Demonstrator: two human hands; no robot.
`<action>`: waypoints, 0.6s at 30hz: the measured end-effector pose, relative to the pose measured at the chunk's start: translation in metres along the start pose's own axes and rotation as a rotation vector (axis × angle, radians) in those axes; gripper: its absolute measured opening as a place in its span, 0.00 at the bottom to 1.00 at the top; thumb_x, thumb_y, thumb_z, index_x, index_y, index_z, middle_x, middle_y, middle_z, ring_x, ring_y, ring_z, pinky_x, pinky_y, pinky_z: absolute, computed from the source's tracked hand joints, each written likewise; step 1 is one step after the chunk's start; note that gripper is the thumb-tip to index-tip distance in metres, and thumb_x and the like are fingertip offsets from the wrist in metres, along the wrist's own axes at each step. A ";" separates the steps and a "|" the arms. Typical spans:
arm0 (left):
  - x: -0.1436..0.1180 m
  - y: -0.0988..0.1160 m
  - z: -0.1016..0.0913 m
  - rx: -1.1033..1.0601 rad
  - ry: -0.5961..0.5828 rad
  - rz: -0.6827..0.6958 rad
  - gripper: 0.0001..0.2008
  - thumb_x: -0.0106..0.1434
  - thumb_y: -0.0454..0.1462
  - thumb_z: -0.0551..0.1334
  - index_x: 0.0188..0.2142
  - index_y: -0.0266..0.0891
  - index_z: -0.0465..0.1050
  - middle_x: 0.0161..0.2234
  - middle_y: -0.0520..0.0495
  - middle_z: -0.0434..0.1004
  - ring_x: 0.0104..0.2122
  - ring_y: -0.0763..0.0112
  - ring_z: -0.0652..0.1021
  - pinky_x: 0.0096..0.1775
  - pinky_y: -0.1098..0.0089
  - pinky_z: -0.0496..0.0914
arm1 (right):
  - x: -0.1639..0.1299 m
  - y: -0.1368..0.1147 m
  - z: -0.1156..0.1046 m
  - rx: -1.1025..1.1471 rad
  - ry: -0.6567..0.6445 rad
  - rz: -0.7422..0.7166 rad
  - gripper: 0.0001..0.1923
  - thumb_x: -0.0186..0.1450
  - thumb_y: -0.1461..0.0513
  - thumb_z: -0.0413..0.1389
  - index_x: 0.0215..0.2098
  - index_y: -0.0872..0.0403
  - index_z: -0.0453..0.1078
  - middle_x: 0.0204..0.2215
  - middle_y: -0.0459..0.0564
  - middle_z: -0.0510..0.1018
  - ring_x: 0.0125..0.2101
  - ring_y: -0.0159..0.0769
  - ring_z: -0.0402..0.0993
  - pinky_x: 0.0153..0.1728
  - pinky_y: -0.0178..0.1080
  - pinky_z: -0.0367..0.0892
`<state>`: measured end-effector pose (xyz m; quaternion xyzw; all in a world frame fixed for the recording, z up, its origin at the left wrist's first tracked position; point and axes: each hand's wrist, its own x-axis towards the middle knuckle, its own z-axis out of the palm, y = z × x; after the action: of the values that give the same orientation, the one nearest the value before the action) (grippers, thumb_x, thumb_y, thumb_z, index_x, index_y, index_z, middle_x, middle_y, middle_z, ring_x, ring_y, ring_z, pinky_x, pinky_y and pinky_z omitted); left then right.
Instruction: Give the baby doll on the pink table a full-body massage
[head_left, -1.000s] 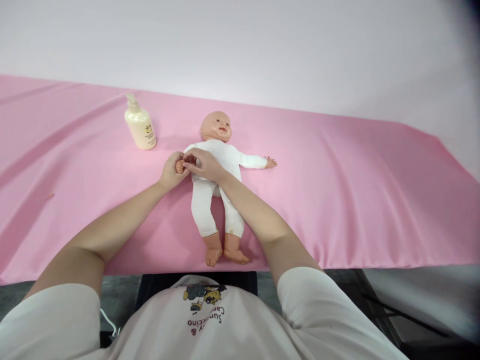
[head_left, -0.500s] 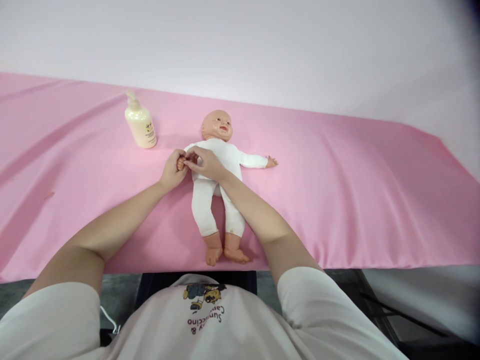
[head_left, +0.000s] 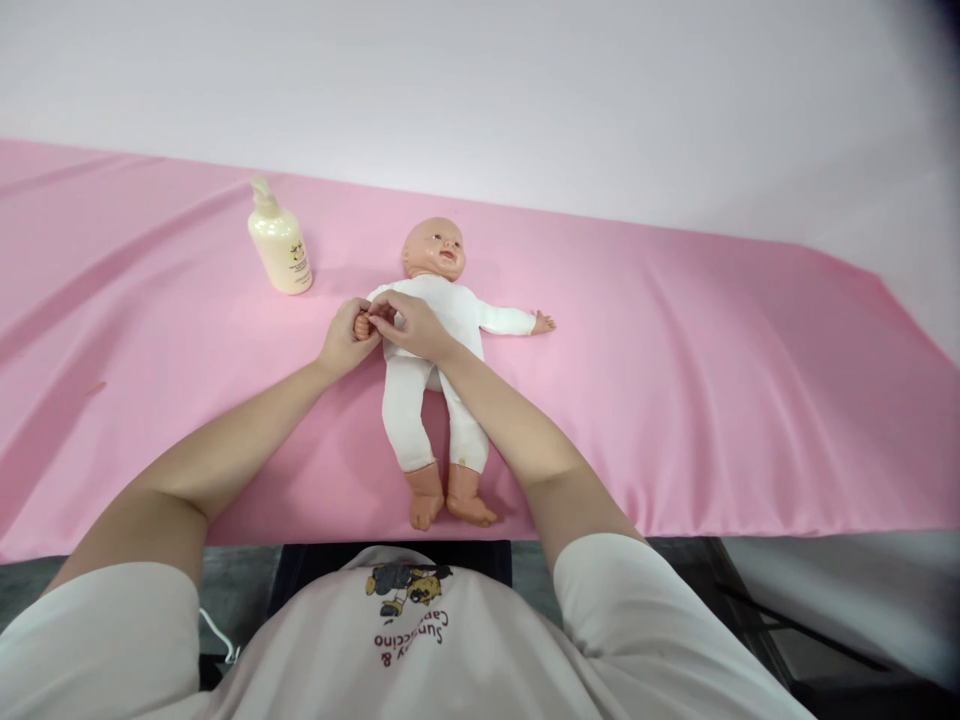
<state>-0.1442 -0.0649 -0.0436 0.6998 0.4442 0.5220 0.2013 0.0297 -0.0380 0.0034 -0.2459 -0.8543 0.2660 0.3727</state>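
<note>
The baby doll (head_left: 459, 315) lies on its back on a table (head_left: 712, 420) covered in pink cloth, its head towards the far edge and its feet (head_left: 426, 500) just beside the near edge. The head is smooth, glossy and pale pink; the suit-like body is matt white, with a small yellowish mark at one ankle cuff; the hands and feet are a deeper orange-tan. One arm reaches sideways, towards the table's right end.

The left hand (head_left: 345, 342) is wrapped around the doll's other hand (head_left: 362, 327). The right hand (head_left: 412, 325) has its fingertips gathered there; whether they pinch it, I cannot tell.

Count: one doll, two doll feet, two doll hands, one cream pump bottle (head_left: 283, 252) standing near the far edge, left of the doll.
</note>
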 end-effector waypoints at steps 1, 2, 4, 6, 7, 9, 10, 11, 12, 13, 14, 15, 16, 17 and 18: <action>0.000 0.000 0.000 -0.005 -0.002 -0.002 0.11 0.60 0.41 0.65 0.39 0.42 0.67 0.36 0.47 0.78 0.35 0.65 0.77 0.39 0.63 0.71 | 0.000 0.001 0.000 -0.003 0.003 -0.005 0.09 0.68 0.57 0.52 0.41 0.54 0.69 0.33 0.48 0.77 0.32 0.35 0.70 0.38 0.38 0.67; 0.000 -0.001 0.000 -0.012 -0.003 -0.002 0.11 0.60 0.41 0.64 0.40 0.42 0.67 0.37 0.47 0.78 0.36 0.65 0.77 0.40 0.63 0.71 | 0.000 0.001 0.001 -0.008 0.005 -0.009 0.08 0.68 0.58 0.52 0.41 0.54 0.69 0.34 0.48 0.77 0.33 0.35 0.71 0.38 0.38 0.67; 0.000 -0.003 0.001 -0.028 0.000 0.003 0.12 0.60 0.41 0.64 0.41 0.42 0.66 0.37 0.47 0.78 0.37 0.65 0.78 0.40 0.63 0.72 | 0.000 0.001 0.001 -0.022 0.002 -0.006 0.08 0.67 0.59 0.52 0.41 0.53 0.68 0.34 0.48 0.78 0.33 0.35 0.71 0.39 0.39 0.68; -0.001 -0.005 0.002 -0.037 0.015 0.009 0.13 0.59 0.40 0.65 0.42 0.43 0.65 0.37 0.48 0.78 0.37 0.65 0.78 0.41 0.64 0.72 | 0.000 0.001 0.001 -0.038 -0.008 0.006 0.08 0.67 0.60 0.51 0.42 0.53 0.68 0.35 0.49 0.78 0.34 0.36 0.72 0.41 0.40 0.69; -0.001 -0.006 0.002 -0.040 0.023 0.008 0.13 0.59 0.40 0.65 0.42 0.43 0.65 0.37 0.49 0.78 0.37 0.66 0.78 0.41 0.64 0.72 | 0.000 0.001 0.000 -0.046 -0.012 0.012 0.08 0.67 0.61 0.51 0.42 0.53 0.68 0.36 0.49 0.78 0.35 0.37 0.72 0.42 0.41 0.69; -0.001 -0.009 0.003 -0.061 0.025 0.000 0.13 0.60 0.41 0.65 0.42 0.44 0.64 0.35 0.50 0.77 0.34 0.69 0.77 0.40 0.65 0.72 | 0.000 0.001 0.000 -0.049 -0.012 0.018 0.08 0.67 0.62 0.50 0.43 0.53 0.68 0.37 0.50 0.79 0.36 0.38 0.73 0.43 0.42 0.69; -0.001 -0.010 0.003 -0.085 0.022 -0.002 0.14 0.61 0.42 0.65 0.43 0.44 0.64 0.35 0.51 0.76 0.33 0.70 0.77 0.39 0.66 0.72 | 0.000 0.001 0.000 -0.042 -0.008 0.019 0.09 0.67 0.62 0.49 0.43 0.53 0.68 0.37 0.51 0.79 0.37 0.38 0.73 0.44 0.42 0.69; -0.001 -0.011 0.003 -0.116 0.013 0.002 0.14 0.62 0.43 0.65 0.43 0.44 0.64 0.34 0.52 0.75 0.33 0.71 0.76 0.38 0.67 0.72 | 0.000 0.001 0.000 -0.033 -0.004 0.019 0.09 0.67 0.62 0.49 0.43 0.53 0.68 0.37 0.51 0.79 0.37 0.38 0.73 0.44 0.42 0.69; -0.001 -0.011 0.003 -0.148 0.001 0.012 0.14 0.63 0.46 0.64 0.44 0.45 0.64 0.34 0.52 0.75 0.32 0.71 0.76 0.37 0.68 0.72 | 0.000 0.002 0.000 -0.022 -0.003 0.020 0.09 0.67 0.61 0.49 0.43 0.53 0.68 0.37 0.51 0.79 0.37 0.39 0.74 0.45 0.42 0.69; -0.001 -0.011 0.002 -0.176 -0.011 0.027 0.15 0.65 0.48 0.63 0.45 0.45 0.64 0.35 0.51 0.74 0.32 0.71 0.76 0.37 0.68 0.73 | 0.001 0.002 0.000 -0.011 -0.004 0.022 0.09 0.67 0.61 0.49 0.43 0.53 0.68 0.37 0.51 0.79 0.37 0.38 0.74 0.45 0.42 0.69; -0.001 -0.011 0.001 -0.191 -0.022 0.045 0.16 0.67 0.51 0.61 0.45 0.45 0.64 0.35 0.51 0.74 0.32 0.70 0.76 0.37 0.67 0.73 | 0.001 0.001 0.000 -0.004 -0.009 0.026 0.09 0.67 0.62 0.48 0.43 0.53 0.68 0.37 0.51 0.79 0.37 0.38 0.73 0.44 0.42 0.69; -0.001 -0.010 0.001 -0.196 -0.032 0.058 0.18 0.68 0.53 0.60 0.46 0.45 0.64 0.36 0.50 0.75 0.33 0.70 0.77 0.38 0.66 0.73 | 0.001 0.001 -0.001 -0.002 -0.018 0.031 0.09 0.67 0.62 0.49 0.43 0.53 0.68 0.37 0.50 0.79 0.37 0.38 0.73 0.44 0.42 0.69; -0.001 -0.009 0.000 -0.196 -0.040 0.064 0.19 0.69 0.56 0.58 0.47 0.45 0.64 0.37 0.49 0.75 0.34 0.69 0.77 0.38 0.65 0.74 | 0.001 0.001 -0.001 -0.004 -0.028 0.033 0.09 0.66 0.62 0.49 0.42 0.52 0.68 0.37 0.50 0.78 0.36 0.38 0.72 0.43 0.42 0.69; -0.001 -0.008 0.000 -0.198 -0.042 0.062 0.21 0.69 0.57 0.56 0.47 0.45 0.64 0.38 0.48 0.75 0.35 0.68 0.78 0.39 0.65 0.74 | 0.001 0.000 -0.001 -0.006 -0.037 0.032 0.09 0.65 0.63 0.50 0.42 0.52 0.68 0.36 0.49 0.78 0.35 0.37 0.71 0.42 0.41 0.69; -0.001 -0.007 0.000 -0.205 -0.040 0.052 0.22 0.70 0.59 0.55 0.47 0.45 0.64 0.39 0.46 0.76 0.36 0.67 0.78 0.40 0.64 0.75 | 0.001 0.000 -0.001 -0.007 -0.044 0.025 0.09 0.64 0.63 0.50 0.42 0.52 0.68 0.36 0.48 0.77 0.35 0.37 0.70 0.41 0.41 0.68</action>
<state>-0.1474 -0.0621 -0.0498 0.6971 0.3659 0.5557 0.2671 0.0300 -0.0377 0.0046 -0.2519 -0.8600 0.2732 0.3498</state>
